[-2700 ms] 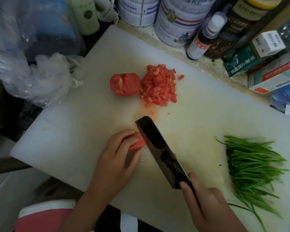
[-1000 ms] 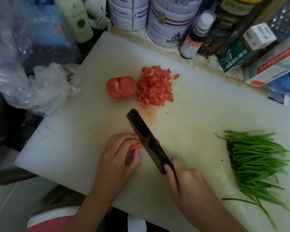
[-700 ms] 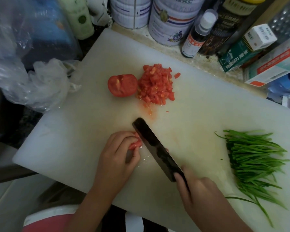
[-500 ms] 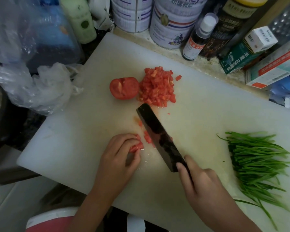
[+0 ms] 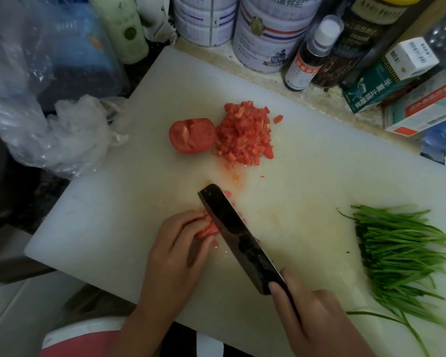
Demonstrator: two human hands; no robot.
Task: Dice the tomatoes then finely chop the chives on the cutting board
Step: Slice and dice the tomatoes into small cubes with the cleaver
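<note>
The left grip [image 5: 175, 251] pinches a tomato piece [image 5: 207, 229]. The right grip [image 5: 317, 320] clasps the knife [image 5: 240, 243], blade against that piece, chives [image 5: 402, 253] to its right.

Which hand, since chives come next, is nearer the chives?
Right. The right hand grips the knife, next to the chives; the left hand holds a tomato piece farther away.

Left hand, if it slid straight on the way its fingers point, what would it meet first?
Beyond the red tomato piece it pinches, the left hand would likely meet the blade of the dark cleaver right beside it, though depth is unclear.
</note>
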